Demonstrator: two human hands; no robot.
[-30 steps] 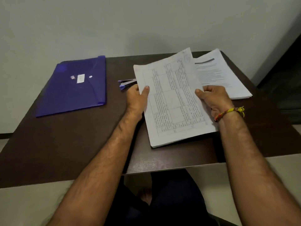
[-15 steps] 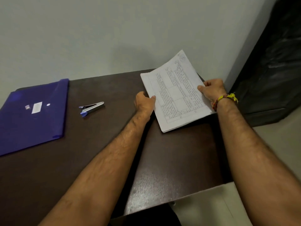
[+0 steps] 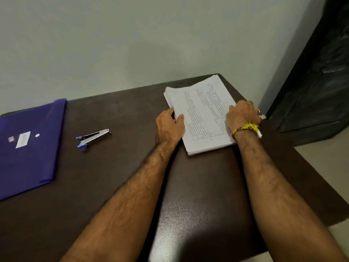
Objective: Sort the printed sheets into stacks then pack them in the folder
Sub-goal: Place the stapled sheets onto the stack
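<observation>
A stack of white printed sheets point(image 3: 203, 114) with a ruled table on top lies at the far right corner of the dark brown table point(image 3: 117, 178). My left hand point(image 3: 169, 125) holds the stack's left edge, thumb on top of the paper. My right hand point(image 3: 242, 115), with a yellow thread band at the wrist, grips the stack's right edge, fingers curled over it. The blue plastic folder point(image 3: 28, 148) lies flat and closed at the far left of the table, well away from both hands.
A silver and blue stapler point(image 3: 93, 138) lies between the folder and the sheets. A pale wall runs behind the table. A dark cabinet or door point(image 3: 317, 82) stands to the right. Pale floor shows past the table's right edge.
The sheets held tilted in the air have come down onto the pile at the table's right corner. Both hands moved right and forward with them, and the view swung right.
</observation>
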